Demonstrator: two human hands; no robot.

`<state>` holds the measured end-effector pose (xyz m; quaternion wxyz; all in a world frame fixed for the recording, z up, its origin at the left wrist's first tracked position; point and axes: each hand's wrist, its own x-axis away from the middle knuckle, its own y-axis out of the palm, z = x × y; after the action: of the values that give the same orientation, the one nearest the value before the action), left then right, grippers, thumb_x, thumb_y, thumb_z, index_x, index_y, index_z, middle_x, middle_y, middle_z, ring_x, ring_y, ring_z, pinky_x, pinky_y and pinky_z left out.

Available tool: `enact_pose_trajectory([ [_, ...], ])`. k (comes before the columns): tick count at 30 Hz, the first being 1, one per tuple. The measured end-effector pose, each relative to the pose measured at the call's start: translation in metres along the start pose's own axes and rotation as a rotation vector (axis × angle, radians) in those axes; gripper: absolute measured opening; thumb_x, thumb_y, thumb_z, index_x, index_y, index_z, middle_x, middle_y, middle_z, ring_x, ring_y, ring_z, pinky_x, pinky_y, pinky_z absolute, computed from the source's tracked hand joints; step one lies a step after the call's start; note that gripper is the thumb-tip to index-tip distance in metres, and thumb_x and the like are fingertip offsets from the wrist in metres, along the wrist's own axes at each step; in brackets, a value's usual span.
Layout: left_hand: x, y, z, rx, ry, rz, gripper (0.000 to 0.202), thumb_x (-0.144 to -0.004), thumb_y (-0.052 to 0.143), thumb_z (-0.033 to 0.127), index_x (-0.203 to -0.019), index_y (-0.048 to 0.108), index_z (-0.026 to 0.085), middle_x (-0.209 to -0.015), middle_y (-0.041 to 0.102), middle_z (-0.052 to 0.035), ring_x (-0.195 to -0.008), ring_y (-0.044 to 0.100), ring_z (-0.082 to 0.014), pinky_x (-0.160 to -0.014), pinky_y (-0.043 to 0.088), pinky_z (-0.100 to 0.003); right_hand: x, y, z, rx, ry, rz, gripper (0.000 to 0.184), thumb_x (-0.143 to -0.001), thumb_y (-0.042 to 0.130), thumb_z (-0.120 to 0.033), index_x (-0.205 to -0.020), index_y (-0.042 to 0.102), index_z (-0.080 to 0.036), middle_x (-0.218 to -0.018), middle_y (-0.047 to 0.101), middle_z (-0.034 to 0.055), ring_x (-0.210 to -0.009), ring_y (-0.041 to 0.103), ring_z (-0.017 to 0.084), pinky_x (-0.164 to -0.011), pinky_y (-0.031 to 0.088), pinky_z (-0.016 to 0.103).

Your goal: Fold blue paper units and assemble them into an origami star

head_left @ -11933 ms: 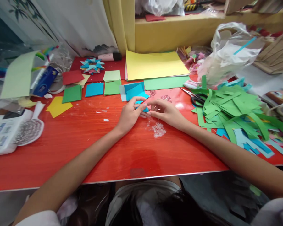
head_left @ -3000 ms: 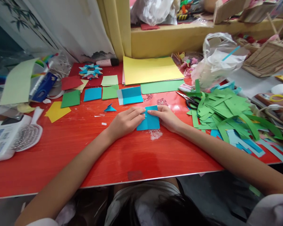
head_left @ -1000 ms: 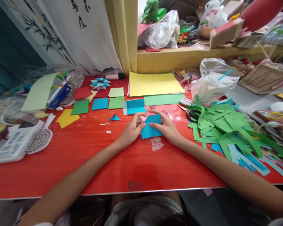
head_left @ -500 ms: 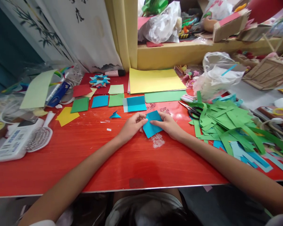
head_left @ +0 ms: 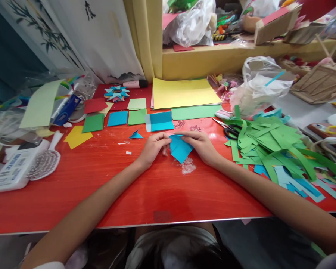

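A piece of blue paper is held between both hands above the middle of the red table. Its top edge is bent over and its lower corner points toward me. My left hand pinches its upper left corner between thumb and fingers. My right hand grips its upper right side, with the index finger stretched along the top edge. Left of the hands lies a small folded blue paper piece. Behind them are squares of blue paper and green paper.
Green paper strips pile up on the right beside black-handled scissors. Yellow sheets lie at the back. A folded paper ring sits back left. On the left rest a hairbrush and a yellow paper.
The blue paper's top edge has been bent over, where it lay flat before. My right index finger has moved left along that edge. The view has shifted slightly.
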<state>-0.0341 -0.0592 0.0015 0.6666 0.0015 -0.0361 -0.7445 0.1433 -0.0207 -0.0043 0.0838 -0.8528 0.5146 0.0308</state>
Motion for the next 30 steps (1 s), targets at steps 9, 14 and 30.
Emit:
enact_pose_trajectory([
  [9,-0.0002,-0.0001,0.0001,0.005,0.003,-0.012,0.014,-0.077,0.058,0.023,-0.067,0.053,0.014,-0.054,0.053,0.0040,-0.040,0.045,-0.0059,-0.045,0.041,-0.021,0.0035,0.0004,-0.0003,0.180,-0.063,0.046,0.029,-0.082,0.050,-0.024,-0.103,0.071,-0.026,-0.094,0.072,-0.0015,-0.081,0.063,0.017,-0.070,0.048,0.031],
  [14,-0.0011,-0.0003,0.0000,-0.052,0.013,-0.032,0.027,-0.083,0.052,0.034,-0.065,0.053,0.015,-0.052,0.052,0.0030,-0.040,0.046,-0.0062,-0.047,0.041,-0.021,0.0021,-0.0001,0.0012,0.145,-0.062,0.054,0.028,-0.081,0.051,-0.021,-0.098,0.072,-0.027,-0.097,0.072,-0.0014,-0.092,0.065,0.018,-0.080,0.049,0.031],
  [30,-0.0034,-0.0061,-0.0028,0.020,0.160,0.198,0.025,-0.084,0.055,0.036,-0.069,0.053,0.016,-0.049,0.047,0.0051,-0.040,0.042,-0.0049,-0.045,0.037,-0.020,-0.0048,0.0016,-0.0018,-0.351,0.166,-0.093,0.053,-0.080,0.047,-0.061,-0.110,0.059,-0.018,-0.086,0.069,0.0072,-0.070,0.066,0.018,-0.065,0.054,0.033],
])
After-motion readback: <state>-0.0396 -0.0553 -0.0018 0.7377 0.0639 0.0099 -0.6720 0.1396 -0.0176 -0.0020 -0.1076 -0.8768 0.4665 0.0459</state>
